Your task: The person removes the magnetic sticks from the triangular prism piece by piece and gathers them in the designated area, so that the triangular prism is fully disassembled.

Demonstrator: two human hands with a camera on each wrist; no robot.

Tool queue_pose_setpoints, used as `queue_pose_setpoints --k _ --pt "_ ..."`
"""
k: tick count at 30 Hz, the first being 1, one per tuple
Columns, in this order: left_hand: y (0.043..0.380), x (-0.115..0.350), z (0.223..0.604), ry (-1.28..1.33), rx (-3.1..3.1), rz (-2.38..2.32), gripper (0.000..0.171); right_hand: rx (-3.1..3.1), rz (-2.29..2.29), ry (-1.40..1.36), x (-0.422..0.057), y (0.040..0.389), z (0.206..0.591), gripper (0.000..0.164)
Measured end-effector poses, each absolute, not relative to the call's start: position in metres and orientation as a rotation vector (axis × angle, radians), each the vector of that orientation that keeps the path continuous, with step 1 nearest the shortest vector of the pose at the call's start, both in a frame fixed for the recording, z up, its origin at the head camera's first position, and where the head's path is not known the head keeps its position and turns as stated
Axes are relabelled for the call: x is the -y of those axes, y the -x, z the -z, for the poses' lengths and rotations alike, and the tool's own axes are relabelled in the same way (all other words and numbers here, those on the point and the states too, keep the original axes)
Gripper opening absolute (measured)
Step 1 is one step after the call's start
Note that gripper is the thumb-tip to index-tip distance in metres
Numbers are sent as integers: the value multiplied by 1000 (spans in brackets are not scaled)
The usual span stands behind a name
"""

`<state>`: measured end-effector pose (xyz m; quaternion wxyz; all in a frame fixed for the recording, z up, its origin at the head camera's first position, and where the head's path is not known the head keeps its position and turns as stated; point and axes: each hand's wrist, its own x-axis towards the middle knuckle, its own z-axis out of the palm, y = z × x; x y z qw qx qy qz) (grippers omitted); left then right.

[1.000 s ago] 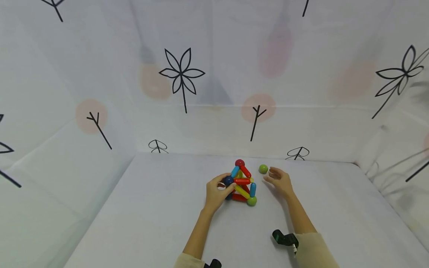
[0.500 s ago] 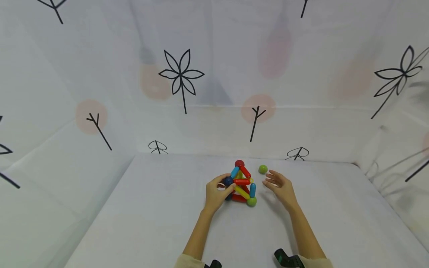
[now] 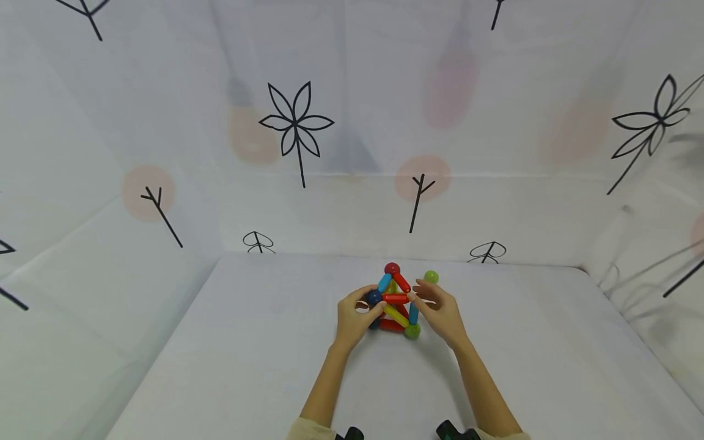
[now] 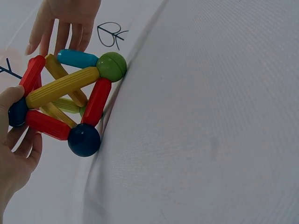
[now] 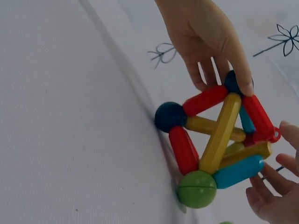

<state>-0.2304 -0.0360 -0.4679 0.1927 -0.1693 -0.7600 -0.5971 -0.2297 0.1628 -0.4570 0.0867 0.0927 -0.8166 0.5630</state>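
A frame of magnetic building sticks and balls (image 3: 395, 313) stands on the table, with red, yellow and blue sticks between coloured balls. My left hand (image 3: 354, 315) grips it by a dark blue ball (image 5: 233, 83), the thumb pressed on the near side. A red ball (image 3: 392, 268) tops the far end. At the near right corner sits a green ball (image 5: 196, 189), from which a light blue stick (image 5: 240, 171) rises to a bare end. My right hand (image 3: 442, 315) is at the frame's right side, fingers loosely bent around the free stick ends, thumb close to a red stick (image 5: 258, 116).
Behind my right fingers lies a loose green ball (image 3: 431, 277). The white table (image 3: 247, 366) ends at a printed cloth backdrop (image 3: 352, 214). Dark wrist devices (image 3: 458, 431) sit by both sleeves.
My right hand has moved left from beside the loose green ball to the frame's right side. The left hand still holds the frame in the same place.
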Motion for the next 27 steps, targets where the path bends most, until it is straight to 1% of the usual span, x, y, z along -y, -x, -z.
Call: queue_pose_setpoints --k 6,9,22,27 --pt "213 37 443 498 2132 1695 31 2427 -1671 -287 -150 233 456 48" --pt "211 37 439 495 2141 1694 31 2435 -1660 -265 -146 235 455 47" --pt "211 38 439 493 2152 1689 31 2472 -1625 -151 -137 244 448 43" --pt "211 38 438 496 2160 1683 32 2433 -1603 -141 -136 244 446 39"
